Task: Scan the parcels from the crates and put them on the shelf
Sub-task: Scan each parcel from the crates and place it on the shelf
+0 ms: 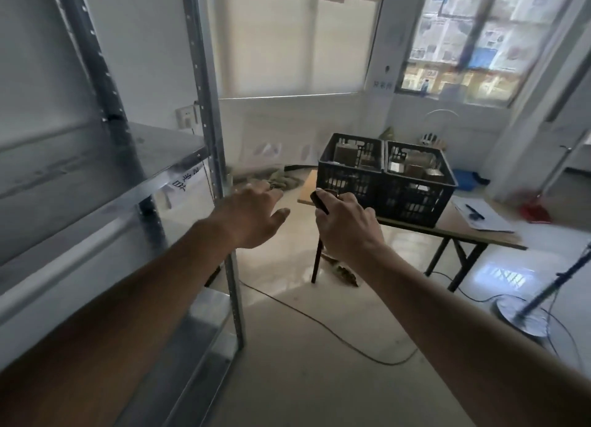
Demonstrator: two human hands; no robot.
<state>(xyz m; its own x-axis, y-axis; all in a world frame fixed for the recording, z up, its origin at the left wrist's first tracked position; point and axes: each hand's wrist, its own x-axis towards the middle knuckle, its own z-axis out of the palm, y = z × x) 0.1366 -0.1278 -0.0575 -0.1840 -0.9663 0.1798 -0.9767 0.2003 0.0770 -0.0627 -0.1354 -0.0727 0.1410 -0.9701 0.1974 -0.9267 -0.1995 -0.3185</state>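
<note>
1. Nearest, both bare forearms reach forward. The left hand (252,214) holds nothing, its fingers spread and relaxed; the right hand (347,223) is curled round a small dark scanner (320,200), gripping it firmly.
2. Beside the left arm stands the shelf (105,183), made of dull galvanised sheet metal with perforated uprights. No parcel shows on the visible tiers.
3. Judging by the empty left hand, the step in hand is going to fetch a parcel. The next move calls for crossing the glossy floor and lifting one box out.
4. Farther off, two black plastic lattice crates (385,177) sit touching on a thin-topped folding table (447,227).
5. Inside them lie the parcels (347,156), boxy brown cardboard shapes, blurred.
</note>
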